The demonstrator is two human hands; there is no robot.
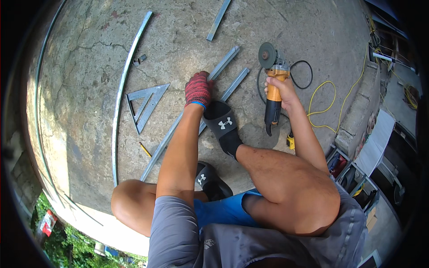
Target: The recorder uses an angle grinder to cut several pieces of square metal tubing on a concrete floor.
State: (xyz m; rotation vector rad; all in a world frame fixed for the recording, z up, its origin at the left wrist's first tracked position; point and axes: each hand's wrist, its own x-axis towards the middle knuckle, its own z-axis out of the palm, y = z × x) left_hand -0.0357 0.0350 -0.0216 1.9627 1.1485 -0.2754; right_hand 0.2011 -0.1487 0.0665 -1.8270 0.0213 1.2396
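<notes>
My left hand (198,90), in a red and black knit glove with a blue cuff, is closed over a long galvanized metal channel (225,61) lying slantwise on the concrete. The fingertips are partly hidden behind the glove's back. My right hand (282,91), bare, grips the orange and black body of an angle grinder (278,73). Its dark round disc (267,55) points away from me, apart from the metal. Beside the first piece lies a second metal channel (236,84), partly covered by my sandalled foot (222,123).
A triangular speed square (149,105) and a yellow pencil (145,149) lie left of my forearm. More metal strips (127,71) (218,20) rest on the cracked concrete. A yellow cord (322,125) and a black cable (308,64) loop at right. A yellow tool (290,142) sits near my knee.
</notes>
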